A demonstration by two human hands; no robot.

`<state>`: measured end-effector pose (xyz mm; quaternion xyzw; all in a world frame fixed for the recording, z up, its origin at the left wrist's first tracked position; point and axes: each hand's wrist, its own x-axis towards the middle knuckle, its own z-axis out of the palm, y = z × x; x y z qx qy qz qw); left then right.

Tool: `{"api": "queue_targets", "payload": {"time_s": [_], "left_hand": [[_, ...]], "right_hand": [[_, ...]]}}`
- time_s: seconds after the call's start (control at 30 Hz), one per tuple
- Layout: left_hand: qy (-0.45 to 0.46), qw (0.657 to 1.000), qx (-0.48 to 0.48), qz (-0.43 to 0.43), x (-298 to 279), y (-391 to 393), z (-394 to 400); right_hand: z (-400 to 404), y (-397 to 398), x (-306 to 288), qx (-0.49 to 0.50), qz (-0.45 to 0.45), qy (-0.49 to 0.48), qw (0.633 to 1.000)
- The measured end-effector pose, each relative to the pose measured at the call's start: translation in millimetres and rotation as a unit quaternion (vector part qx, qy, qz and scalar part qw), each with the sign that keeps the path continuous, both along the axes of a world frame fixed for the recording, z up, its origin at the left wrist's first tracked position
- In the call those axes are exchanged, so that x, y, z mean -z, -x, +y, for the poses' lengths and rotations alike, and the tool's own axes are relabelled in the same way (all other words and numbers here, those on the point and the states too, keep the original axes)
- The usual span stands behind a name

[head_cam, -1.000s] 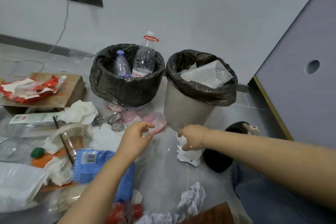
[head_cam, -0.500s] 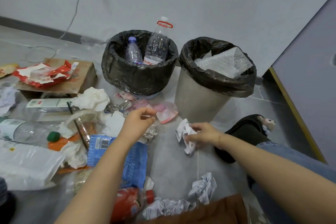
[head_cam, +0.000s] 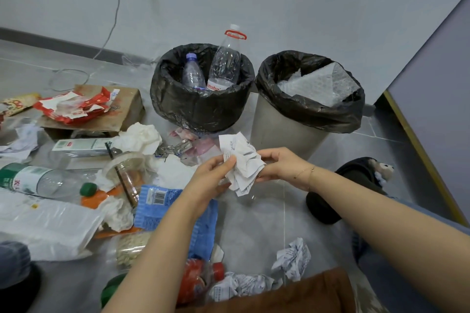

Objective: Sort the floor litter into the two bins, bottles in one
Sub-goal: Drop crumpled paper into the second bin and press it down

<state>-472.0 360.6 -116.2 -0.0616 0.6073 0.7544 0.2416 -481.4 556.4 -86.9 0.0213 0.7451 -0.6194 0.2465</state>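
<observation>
Crumpled receipt paper [head_cam: 243, 162] up off the floor, pinched from both sides: left hand [head_cam: 212, 178] on its left edge, right hand [head_cam: 278, 166] on the right. Held just in front of the two bins, bottles bin [head_cam: 201, 107] at left, paper bin [head_cam: 309, 109] at right. More litter all over the floor [head_cam: 254, 223].

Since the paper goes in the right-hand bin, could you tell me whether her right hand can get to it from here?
Probably yes: the right hand, holding the crumpled paper, is just before the right bin, whose open top looks unobstructed.
</observation>
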Motion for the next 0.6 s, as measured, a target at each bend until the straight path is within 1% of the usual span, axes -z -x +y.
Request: {"api": "queue_targets", "payload": {"time_s": [0.07, 0.17, 0.27, 0.3, 0.33, 0.37, 0.4, 0.43, 0.47, 0.5, 0.53, 0.6], "left_hand": [[0.017, 1.000, -0.012, 0.010, 2, 2, 0], [0.030, 0.999, 0.015, 0.021, 1, 4, -1], [0.024, 0.999, 0.020, 0.032, -4, 9, -2], [0.025, 0.999, 0.003, 0.035, -5, 11, -4], [0.028, 0.999, -0.019, 0.040, -6, 13, -7], [0.030, 0.998, -0.040, 0.043, -5, 15, -11], [0.028, 0.997, -0.056, 0.047, -5, 17, -15], [0.027, 0.996, -0.065, 0.051, -4, 19, -19], [0.025, 0.996, -0.069, 0.054, -2, 20, -23], [0.022, 0.996, -0.071, 0.056, -2, 21, -26], [0.017, 0.995, -0.073, 0.058, -1, 22, -28], [0.006, 0.995, -0.083, 0.061, 0, 24, -33]], "right_hand": [[-2, 0, -2, 0.004, 0.009, -0.016, 1.000], [-5, -2, -5, -0.010, 0.002, -0.034, 0.999], [-1, -4, -9, -0.022, -0.028, -0.036, 0.999], [3, -5, -9, -0.034, -0.044, -0.059, 0.997], [6, -8, -9, -0.062, -0.061, -0.116, 0.990], [9, -14, -8, -0.111, -0.079, -0.203, 0.970], [12, -21, -4, -0.173, -0.105, -0.295, 0.934], [13, -30, 3, -0.233, -0.140, -0.368, 0.889], [14, -39, 12, -0.279, -0.176, -0.414, 0.848], [14, -48, 21, -0.313, -0.201, -0.441, 0.817], [14, -57, 30, -0.336, -0.211, -0.456, 0.797], [14, -72, 48, -0.382, -0.192, -0.484, 0.763]]}}
